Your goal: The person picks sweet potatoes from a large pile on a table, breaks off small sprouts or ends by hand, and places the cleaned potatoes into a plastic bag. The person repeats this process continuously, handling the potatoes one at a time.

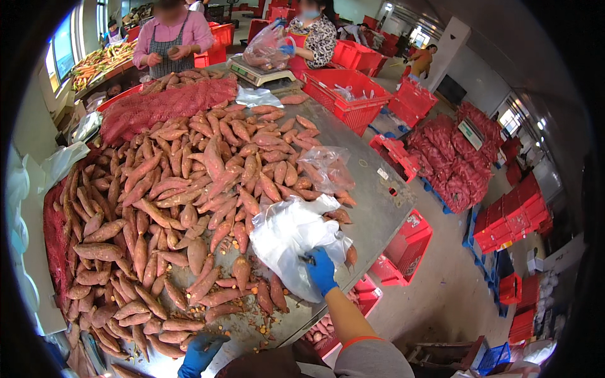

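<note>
Sweet potatoes (157, 189) lie heaped over a metal table (372, 189), with small broken bits near the front edge. My right hand (320, 271), in a blue glove with darkened fingertips, grips a crumpled pile of white plastic bags (290, 233) at the right of the heap. At the lower edge, my left hand (203, 353), also gloved in blue, is open beside the nearest sweet potatoes. A clear bag of sweet potatoes (328, 170) lies farther back on the heap, behind the white bags.
Two people (170, 41) (305, 44) work across the table, one holding a bag over a scale (258, 72). Red mesh sacks (164, 107) lie at the back. Red crates (346, 94) stand right of the table, with stacked sacks (454, 164) and more crates beyond.
</note>
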A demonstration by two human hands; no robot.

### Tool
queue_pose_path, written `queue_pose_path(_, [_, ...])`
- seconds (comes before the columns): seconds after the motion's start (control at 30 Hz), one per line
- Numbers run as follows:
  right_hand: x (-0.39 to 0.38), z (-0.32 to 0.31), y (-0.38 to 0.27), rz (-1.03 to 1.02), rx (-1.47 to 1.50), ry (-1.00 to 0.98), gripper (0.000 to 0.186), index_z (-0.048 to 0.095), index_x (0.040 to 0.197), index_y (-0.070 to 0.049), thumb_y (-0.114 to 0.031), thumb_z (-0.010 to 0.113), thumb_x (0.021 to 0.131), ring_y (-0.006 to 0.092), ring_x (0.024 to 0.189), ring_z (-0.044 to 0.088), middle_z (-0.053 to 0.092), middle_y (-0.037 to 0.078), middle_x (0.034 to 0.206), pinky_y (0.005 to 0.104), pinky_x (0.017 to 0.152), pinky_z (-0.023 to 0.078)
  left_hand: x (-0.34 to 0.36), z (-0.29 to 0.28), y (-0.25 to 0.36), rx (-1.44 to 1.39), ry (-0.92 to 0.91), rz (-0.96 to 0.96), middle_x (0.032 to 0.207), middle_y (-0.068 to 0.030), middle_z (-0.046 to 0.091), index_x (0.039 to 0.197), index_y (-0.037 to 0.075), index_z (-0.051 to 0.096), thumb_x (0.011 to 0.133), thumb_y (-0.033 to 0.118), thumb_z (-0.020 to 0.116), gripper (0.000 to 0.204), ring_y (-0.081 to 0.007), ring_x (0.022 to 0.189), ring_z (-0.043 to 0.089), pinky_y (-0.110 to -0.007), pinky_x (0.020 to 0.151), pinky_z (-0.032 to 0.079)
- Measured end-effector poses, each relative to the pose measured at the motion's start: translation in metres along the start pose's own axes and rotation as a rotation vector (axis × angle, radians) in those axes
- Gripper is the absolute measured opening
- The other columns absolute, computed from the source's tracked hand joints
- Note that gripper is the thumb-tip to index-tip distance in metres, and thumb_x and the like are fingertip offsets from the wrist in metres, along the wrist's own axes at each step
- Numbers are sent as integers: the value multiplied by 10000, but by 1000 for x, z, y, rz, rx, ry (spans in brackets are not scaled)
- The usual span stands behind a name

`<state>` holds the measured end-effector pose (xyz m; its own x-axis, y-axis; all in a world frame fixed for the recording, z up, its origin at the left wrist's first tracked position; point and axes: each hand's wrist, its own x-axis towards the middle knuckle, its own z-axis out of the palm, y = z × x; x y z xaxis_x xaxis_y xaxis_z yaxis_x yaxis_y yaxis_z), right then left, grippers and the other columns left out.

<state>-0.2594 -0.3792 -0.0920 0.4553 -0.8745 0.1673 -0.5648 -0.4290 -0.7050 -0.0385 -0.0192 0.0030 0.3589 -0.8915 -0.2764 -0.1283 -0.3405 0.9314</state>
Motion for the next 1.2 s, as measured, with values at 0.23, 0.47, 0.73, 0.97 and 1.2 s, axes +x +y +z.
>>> queue_pose_path(0.23, [6, 1, -12, -168, 410, -90, 332, 562, 1085, -55, -188, 669, 800, 275, 876, 605, 553, 131, 1027, 334, 764, 478, 33, 18, 22, 113, -108, 206, 924, -82, 675, 974, 50, 674, 841, 101, 617, 153, -213, 851, 624, -316, 773, 486])
queue_pose_path(0.47, [14, 7, 29, -109, -16, -55, 144, 585, 926, -53, -118, 584, 798, 331, 771, 572, 569, 157, 879, 357, 701, 462, 17, 32, 34, 87, -176, 192, 982, -80, 660, 1023, 58, 659, 861, 94, 592, 179, -199, 901, 610, -305, 811, 473])
queue_pose_path(0.73, [50, -32, 53, 196, 488, 161, 110, 588, 917, -13, -85, 571, 836, 204, 747, 577, 608, 86, 805, 296, 703, 461, -20, 15, 3, -111, -26, 14, 1002, -92, 658, 1023, 25, 655, 892, 93, 551, 180, -180, 931, 603, -297, 853, 462])
queue_pose_path(0.97, [-20, 1, -62, -105, 501, -417, 109, 603, 912, 15, -3, 575, 808, 164, 751, 577, 594, 66, 778, 276, 662, 456, -22, 21, 10, -163, -48, 10, 1032, -101, 656, 1036, -6, 645, 911, 111, 534, 204, -174, 974, 591, -298, 884, 451])
queue_pose_path(1.2, [-69, 27, -139, -340, 165, -346, 201, 602, 889, -7, -47, 647, 698, 236, 627, 545, 565, 132, 771, 320, 587, 437, -11, 24, 12, -415, -18, 71, 1138, -114, 598, 1165, -21, 554, 933, 202, 518, 324, -176, 1051, 554, -303, 931, 425])
